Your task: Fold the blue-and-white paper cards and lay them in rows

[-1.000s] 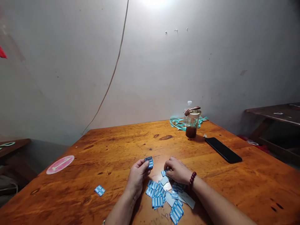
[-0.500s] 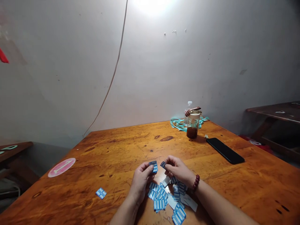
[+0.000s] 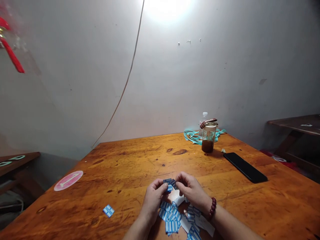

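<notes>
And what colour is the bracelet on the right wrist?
The bracelet is dark red, head view.

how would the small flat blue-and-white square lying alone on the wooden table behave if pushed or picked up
The blue-and-white square looks thin, so it's probably light. Lying flat on the wooden table, it would likely slide rather than roll or tip. It may be fairly stiff: similar blue pieces in the left hand project without visibly drooping.

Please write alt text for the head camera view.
A person's left hand and right hand hold small blue-and-white pieces close together, near a loose pile of similar ones on a wooden table. Farther back, to the right, are a strapped bottle and a black phone.
</notes>
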Demonstrator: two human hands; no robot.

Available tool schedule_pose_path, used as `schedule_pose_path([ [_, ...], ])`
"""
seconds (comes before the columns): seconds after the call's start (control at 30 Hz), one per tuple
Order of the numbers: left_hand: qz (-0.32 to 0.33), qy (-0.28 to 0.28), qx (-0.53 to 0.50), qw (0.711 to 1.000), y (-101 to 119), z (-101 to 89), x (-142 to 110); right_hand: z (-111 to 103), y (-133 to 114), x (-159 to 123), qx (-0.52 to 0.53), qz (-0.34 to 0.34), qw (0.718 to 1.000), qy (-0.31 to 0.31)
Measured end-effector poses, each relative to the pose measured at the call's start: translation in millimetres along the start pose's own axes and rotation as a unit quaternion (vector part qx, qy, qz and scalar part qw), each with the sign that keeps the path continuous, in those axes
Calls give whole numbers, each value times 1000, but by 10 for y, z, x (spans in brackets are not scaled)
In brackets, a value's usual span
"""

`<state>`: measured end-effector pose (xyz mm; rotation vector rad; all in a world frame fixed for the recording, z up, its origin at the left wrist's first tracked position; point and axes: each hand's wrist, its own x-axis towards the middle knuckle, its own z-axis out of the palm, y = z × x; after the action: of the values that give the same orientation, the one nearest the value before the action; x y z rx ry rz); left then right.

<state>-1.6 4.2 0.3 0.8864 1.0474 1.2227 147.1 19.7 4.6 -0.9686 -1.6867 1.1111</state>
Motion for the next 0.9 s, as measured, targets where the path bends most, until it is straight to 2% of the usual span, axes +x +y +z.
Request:
schedule_pose_path([
  [0.17, 13, 2, -22, 1000, -19, 25, -1, 91, 26, 20, 71, 67, 994, 48],
  [0.3, 9, -4, -38, 999, -22, 46, -17, 151, 47, 30, 109, 138, 983, 52],
  [0.57, -18, 7, -51, 999, -81, 21, 7, 196, 124, 44, 85, 135, 984, 84],
  [0.7, -17, 8, -45, 999, -80, 26, 12, 224, 124, 13, 66, 156, 984, 58],
  [0.77, -14, 4, -37, 999, -74, 30, 13, 218, 108, 4, 67, 138, 987, 46],
  [0.83, -9, -1, -28, 1000, -74, 32, 15, 196, 90, 9, 71, 97, 991, 58],
  [0.9, -1, -6, -21, 1000, -81, 32, 19, 168, 78, 28, 75, 88, 991, 70],
])
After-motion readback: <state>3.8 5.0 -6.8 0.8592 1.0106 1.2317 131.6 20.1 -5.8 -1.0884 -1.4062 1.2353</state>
